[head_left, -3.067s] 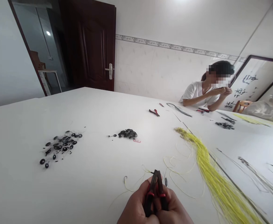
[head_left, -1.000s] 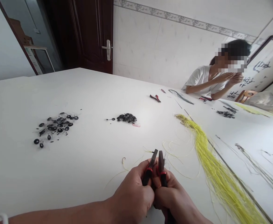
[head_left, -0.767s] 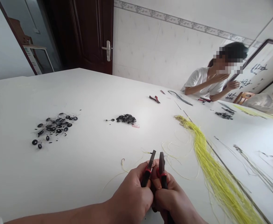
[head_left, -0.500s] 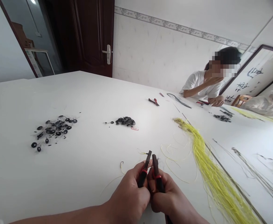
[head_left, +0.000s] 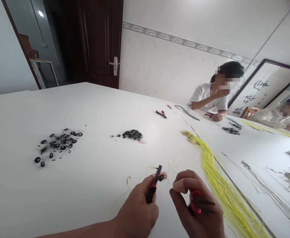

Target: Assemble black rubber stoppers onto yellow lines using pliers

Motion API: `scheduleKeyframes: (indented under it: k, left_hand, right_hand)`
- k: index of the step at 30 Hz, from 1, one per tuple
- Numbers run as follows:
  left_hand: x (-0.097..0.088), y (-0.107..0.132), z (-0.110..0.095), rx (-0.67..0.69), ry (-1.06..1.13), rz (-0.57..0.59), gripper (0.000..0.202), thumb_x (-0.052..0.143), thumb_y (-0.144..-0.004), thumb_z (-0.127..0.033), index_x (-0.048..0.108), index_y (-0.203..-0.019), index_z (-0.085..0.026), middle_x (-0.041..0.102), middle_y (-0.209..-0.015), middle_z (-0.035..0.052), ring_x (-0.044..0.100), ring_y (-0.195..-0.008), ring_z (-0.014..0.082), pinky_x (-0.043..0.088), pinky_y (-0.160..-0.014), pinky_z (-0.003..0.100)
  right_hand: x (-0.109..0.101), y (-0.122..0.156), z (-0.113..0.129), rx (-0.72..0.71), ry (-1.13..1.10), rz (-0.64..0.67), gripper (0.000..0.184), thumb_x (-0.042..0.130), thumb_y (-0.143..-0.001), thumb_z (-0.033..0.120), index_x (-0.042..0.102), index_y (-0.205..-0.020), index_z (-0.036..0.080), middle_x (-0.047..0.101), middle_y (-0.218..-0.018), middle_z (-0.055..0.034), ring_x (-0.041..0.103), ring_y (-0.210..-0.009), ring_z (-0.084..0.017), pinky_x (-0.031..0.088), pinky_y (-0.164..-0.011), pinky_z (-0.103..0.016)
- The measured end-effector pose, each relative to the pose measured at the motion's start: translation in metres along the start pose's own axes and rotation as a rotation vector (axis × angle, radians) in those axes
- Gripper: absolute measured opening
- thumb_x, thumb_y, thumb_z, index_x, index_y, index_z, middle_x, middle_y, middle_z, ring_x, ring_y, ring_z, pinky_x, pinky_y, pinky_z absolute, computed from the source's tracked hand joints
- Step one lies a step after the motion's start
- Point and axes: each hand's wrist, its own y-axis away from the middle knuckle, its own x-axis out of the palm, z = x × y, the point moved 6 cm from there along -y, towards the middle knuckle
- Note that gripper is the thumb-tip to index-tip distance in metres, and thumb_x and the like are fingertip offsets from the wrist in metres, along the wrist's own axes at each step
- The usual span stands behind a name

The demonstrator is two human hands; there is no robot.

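My left hand [head_left: 138, 208] is wrapped round a pair of pliers [head_left: 155, 184] with dark jaws and red-and-black handles. A small black disc [head_left: 161, 177] shows at its fingertips, just right of the jaws. A short yellow thread with a dark bit sits at the jaw tips. A small hook [head_left: 128, 180] on yellow line hangs or lies left of that hand; which, I cannot tell. My right hand [head_left: 206, 215] is closed, with a second pair of pliers [head_left: 201, 202] tucked in the palm, jaws pointing right. Its thumb and forefinger come together; anything between them is too fine to make out.
Black discs with fine threads [head_left: 58, 142] lie scattered at the left. A tighter pile of black pieces [head_left: 132, 134] is in the middle. A long yellow bundle of line [head_left: 210, 168] runs down the right. Other pliers [head_left: 161, 114] lie farther back, near a seated person [head_left: 206, 96].
My right hand has moved right, away from the left hand, and its pliers have turned from upright into the palm. The black disc by the left fingers now shows. The view has shifted slightly.
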Motion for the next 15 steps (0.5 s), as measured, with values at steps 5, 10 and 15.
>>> scheduleKeyframes:
  k: [5, 10, 15]
  left_hand:
    - [0.009, 0.003, -0.001, 0.161, -0.140, 0.052, 0.050, 0.040, -0.062, 0.000, 0.056, -0.104, -0.022, 0.044, -0.064, -0.0052, 0.037, -0.059, 0.0101, 0.032, -0.058, 0.024]
    - [0.014, 0.006, -0.005, 0.113, -0.194, 0.120, 0.063, 0.038, -0.056, 0.002, 0.050, -0.113, -0.023, 0.045, -0.071, -0.0037, 0.038, -0.063, 0.0103, 0.032, -0.059, 0.023]
    - [0.015, 0.011, -0.003, 0.153, -0.275, 0.175, 0.071, 0.036, -0.053, 0.001, 0.046, -0.118, -0.027, 0.043, -0.068, -0.0044, 0.040, -0.061, 0.0097, 0.033, -0.055, 0.021]
  right_hand:
    - [0.002, 0.004, -0.004, -0.041, 0.029, -0.043, 0.027, 0.052, -0.070, -0.002, 0.049, -0.086, 0.019, 0.057, -0.087, -0.0056, 0.055, -0.085, -0.018, 0.045, -0.067, -0.031]
    - [-0.002, 0.006, -0.015, 0.122, -0.056, -0.085, 0.022, 0.050, -0.075, 0.002, 0.047, -0.084, 0.021, 0.057, -0.077, -0.0014, 0.057, -0.071, -0.014, 0.046, -0.057, -0.026]
    - [-0.005, 0.003, -0.026, 0.247, -0.061, -0.113, 0.015, 0.049, -0.078, 0.009, 0.043, -0.081, 0.022, 0.056, -0.078, -0.0017, 0.058, -0.072, -0.015, 0.047, -0.055, -0.026]
